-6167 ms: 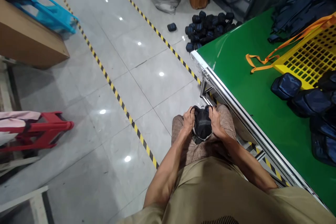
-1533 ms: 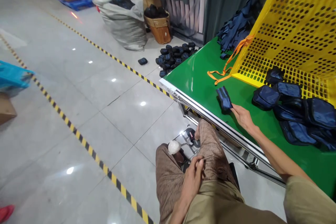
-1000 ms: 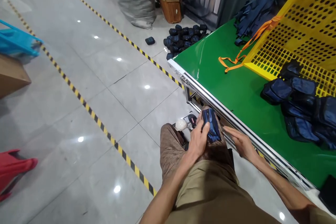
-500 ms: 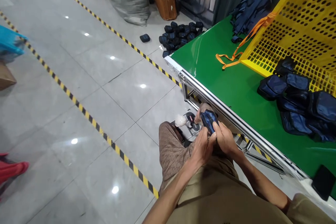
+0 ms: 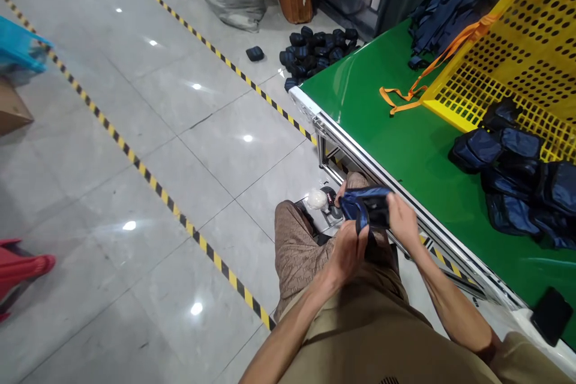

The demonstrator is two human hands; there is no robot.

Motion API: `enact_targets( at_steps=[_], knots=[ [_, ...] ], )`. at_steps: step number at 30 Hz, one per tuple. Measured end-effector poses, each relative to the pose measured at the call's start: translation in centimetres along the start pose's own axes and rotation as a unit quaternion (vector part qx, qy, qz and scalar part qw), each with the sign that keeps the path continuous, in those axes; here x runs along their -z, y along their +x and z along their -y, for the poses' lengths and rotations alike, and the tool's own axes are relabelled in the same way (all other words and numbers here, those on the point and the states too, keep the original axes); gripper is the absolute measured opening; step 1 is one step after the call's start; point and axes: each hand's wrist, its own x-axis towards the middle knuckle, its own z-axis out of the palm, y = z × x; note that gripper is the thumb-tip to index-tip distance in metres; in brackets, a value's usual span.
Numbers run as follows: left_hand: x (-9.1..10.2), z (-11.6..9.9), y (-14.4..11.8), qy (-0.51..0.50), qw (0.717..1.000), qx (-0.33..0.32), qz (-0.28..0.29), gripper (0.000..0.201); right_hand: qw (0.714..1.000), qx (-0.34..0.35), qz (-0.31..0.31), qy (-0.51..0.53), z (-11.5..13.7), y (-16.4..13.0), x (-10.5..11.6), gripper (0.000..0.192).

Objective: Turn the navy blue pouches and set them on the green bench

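Here the pouch (image 5: 364, 199) is held; long axis crosswise.

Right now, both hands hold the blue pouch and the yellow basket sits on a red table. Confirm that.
Not red: the head view shows a green table. The left hand and right hand hold the blue pouch, with the yellow basket on that table.

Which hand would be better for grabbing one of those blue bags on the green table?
The right hand, probably: it's nearer the green table and its blue bags. The left hand is farther away, over the lap. Both are holding one blue pouch, though.
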Motion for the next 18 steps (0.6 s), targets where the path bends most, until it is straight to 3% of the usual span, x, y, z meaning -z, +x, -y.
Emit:
enact_targets(
  at_steps=[2,4,9,12,15,18],
  knots=[
    [1.0,-0.4,-0.3,-0.02,0.998,-0.055,0.018,0.029,0.998,-0.011,-0.058,0.01,-1.4,1.6,0.7,0.067],
    [1.5,-0.7,-0.3,-0.017,0.995,-0.097,0.016,0.024,0.998,-0.009,-0.065,0.013,-1.7,2.3,1.0,0.068],
    [1.7,-1.9,0.3,0.041,0.99,-0.133,-0.021,0.028,0.989,0.053,-0.138,-0.008,1.8,-0.8,1.4,0.063],
    [2.0,-3.4,0.2,0.034,0.986,-0.158,-0.052,0.037,0.975,0.134,-0.173,-0.028,4.7,-3.4,2.2,0.062],
    [2.9,-4.9,-0.5,-0.017,0.977,-0.166,-0.13,0.042,0.947,0.266,-0.167,-0.059,7.7,-4.5,3.0,0.034],
    [4.4,-5.9,-1.6,-0.117,0.961,-0.111,-0.224,0.026,0.905,0.394,-0.144,-0.077,10.9,-4.4,2.2,0.026]
  ],
)
